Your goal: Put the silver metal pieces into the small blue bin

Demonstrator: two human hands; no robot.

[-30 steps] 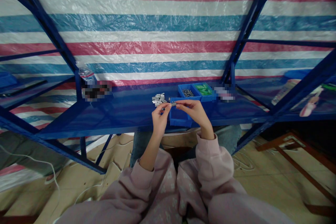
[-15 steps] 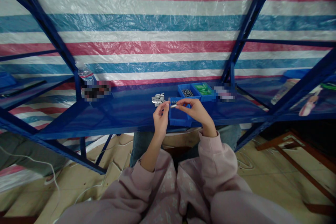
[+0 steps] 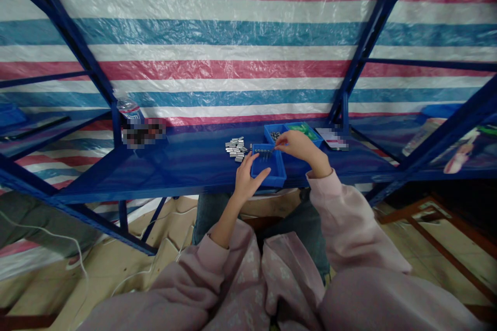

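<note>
My left hand [image 3: 247,178] lies at the left side of the near blue bin [image 3: 278,182], thumb and fingers apart, fingertips at its rim. A row of small metal screws [image 3: 263,151] lines the far end of this bin. My right hand [image 3: 297,146] has thumb and fingertips pinched at the bin's far right corner, in front of the screw bin; what they hold, if anything, is too small to make out. Beyond it, another blue bin holds loose screws [image 3: 275,135]. Several silver metal tubes [image 3: 235,149] lie in a pile to the left of the near bin.
Green pieces [image 3: 302,128] fill a blue bin behind my right hand. A phone-like flat object [image 3: 333,138] lies to its right. A plastic bottle [image 3: 129,108] stands at the back left of the blue shelf [image 3: 186,165]. Blue metal posts rise on both sides.
My hands have parted from a small metal piece held between them above the bin. The left has opened and come down at the bin's side; the right has moved right and away from me.
</note>
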